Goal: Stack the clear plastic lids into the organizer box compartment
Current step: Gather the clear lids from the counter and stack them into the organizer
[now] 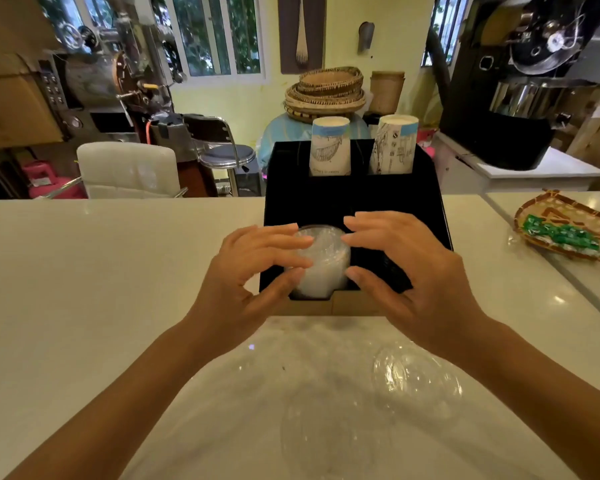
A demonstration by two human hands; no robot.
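A black organizer box [361,202] stands on the white counter in front of me. In its front left compartment sits a stack of clear plastic lids [323,261], rising above the rim. My left hand [253,268] cups the stack from the left, fingers over its top and thumb at its front. From the right, my right hand [399,268] presses its fingertips and thumb against the stack. More clear lids [416,382] lie in crumpled clear plastic wrap [326,410] on the counter between my forearms.
Two stacks of printed paper cups [329,147] [394,145] stand in the box's rear slots. A woven tray [568,233] with green packets lies on the counter at right. Behind the counter are a stool, a white chair and coffee roasting machines.
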